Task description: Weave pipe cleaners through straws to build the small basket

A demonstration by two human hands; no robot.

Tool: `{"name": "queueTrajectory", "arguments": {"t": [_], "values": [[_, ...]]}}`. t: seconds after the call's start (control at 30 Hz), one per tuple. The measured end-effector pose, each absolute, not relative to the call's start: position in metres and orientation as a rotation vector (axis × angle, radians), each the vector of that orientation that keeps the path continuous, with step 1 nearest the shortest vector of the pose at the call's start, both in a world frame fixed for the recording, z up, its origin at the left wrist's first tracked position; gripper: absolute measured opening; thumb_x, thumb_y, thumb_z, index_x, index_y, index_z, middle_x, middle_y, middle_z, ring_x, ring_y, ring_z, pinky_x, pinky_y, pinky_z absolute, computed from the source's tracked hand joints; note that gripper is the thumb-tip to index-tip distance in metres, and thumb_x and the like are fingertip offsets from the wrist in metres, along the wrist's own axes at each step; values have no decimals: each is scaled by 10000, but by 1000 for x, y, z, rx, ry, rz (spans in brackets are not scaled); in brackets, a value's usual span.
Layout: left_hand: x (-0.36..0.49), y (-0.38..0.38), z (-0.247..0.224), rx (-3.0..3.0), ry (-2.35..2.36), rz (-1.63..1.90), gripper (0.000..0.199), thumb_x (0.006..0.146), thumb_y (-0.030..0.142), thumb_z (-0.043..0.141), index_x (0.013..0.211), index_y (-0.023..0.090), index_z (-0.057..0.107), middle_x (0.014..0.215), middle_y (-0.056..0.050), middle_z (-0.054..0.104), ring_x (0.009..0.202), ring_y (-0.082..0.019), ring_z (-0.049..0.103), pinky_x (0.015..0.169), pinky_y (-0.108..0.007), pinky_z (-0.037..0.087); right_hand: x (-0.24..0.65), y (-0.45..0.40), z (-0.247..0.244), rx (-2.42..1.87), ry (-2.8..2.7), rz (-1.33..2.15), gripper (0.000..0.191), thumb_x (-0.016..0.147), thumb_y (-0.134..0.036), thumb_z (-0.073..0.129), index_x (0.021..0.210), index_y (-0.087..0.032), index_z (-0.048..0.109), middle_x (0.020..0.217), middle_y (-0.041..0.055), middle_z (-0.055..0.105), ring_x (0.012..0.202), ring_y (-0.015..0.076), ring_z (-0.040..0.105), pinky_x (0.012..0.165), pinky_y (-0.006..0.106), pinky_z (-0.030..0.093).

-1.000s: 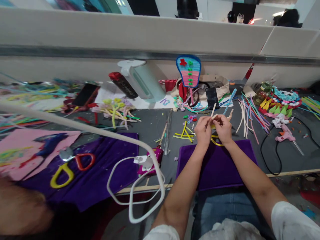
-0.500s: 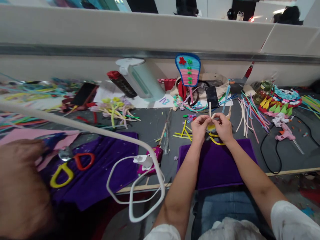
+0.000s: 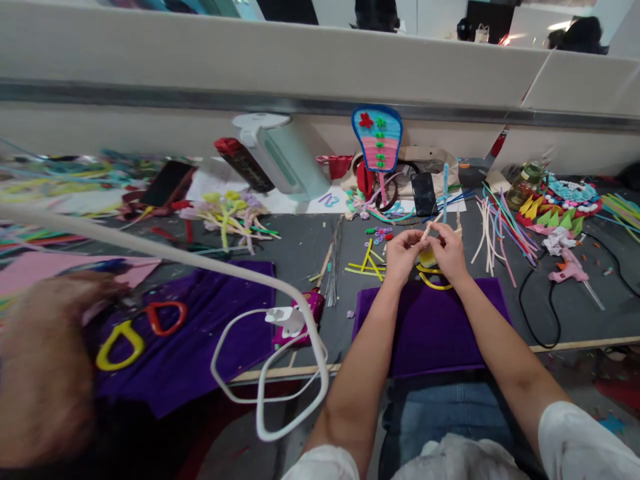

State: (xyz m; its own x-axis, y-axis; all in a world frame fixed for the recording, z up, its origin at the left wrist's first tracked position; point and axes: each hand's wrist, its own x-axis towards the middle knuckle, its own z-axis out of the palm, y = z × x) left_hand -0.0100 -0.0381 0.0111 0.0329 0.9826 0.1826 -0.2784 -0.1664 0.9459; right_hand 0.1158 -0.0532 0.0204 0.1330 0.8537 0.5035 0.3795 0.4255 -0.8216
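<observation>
Above the purple cloth [image 3: 430, 333], my left hand [image 3: 403, 257] pinches a cream pipe cleaner [image 3: 426, 232] between thumb and fingers. My right hand [image 3: 449, 253] is closed on the same piece, fingertips almost touching the left ones. A light-blue pipe cleaner [image 3: 445, 190] stands up just behind the right hand, with a twisted cream piece [image 3: 459, 223] beside it; how these join is hidden. Below the hands are curved yellow pipe cleaners [image 3: 435, 281]. More yellow strips [image 3: 367, 267] lie left of my left hand.
Another person's hand [image 3: 50, 360] is at the left, near scissors [image 3: 120, 345] on purple cloth. A white cable [image 3: 260, 267] crosses in front. A kettle [image 3: 287, 157], a decorated fan-shaped piece [image 3: 377, 140] and a phone [image 3: 423, 193] stand or lie behind. A pink glue gun [image 3: 569, 267] lies right.
The cream pipe cleaner's upright end has tipped over to the right between my fingers. The light-blue one has swung from leaning to nearly vertical. The other person's hand has shifted over the scissors' pivot.
</observation>
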Motion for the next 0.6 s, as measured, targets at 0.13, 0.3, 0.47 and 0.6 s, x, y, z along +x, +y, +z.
{"name": "queueTrajectory", "arguments": {"t": [0.13,0.3,0.47,0.6], "values": [[-4,-42,15,1070,865,1462,311,581,297,836,816,148,696,760,-21,694,652,-115,609,663,-240,493,111,-56,22,-1128,-1345,463,219,850,-290,561,1004,-196,686,1027,76,691,863,170,624,746,292,500],[0,-45,19,1019,844,1493,342,558,305,853,815,152,687,763,-19,692,660,-120,612,670,-247,498,106,-60,24,-1120,-1211,482,178,840,-346,596,913,-189,637,891,42,680,750,144,611,704,275,502],[0,-45,18,1008,822,1498,289,591,280,824,809,158,680,764,-13,681,666,-116,605,690,-248,487,105,-63,28,-1127,-1149,513,205,816,-393,628,849,-198,573,751,-11,624,655,119,582,630,240,491],[0,-43,14,1082,887,1531,255,626,279,793,831,164,694,774,-16,680,678,-127,601,680,-245,476,109,-63,32,-1195,-1210,522,208,857,-390,564,875,-198,642,790,26,682,705,148,630,644,261,515]]}}
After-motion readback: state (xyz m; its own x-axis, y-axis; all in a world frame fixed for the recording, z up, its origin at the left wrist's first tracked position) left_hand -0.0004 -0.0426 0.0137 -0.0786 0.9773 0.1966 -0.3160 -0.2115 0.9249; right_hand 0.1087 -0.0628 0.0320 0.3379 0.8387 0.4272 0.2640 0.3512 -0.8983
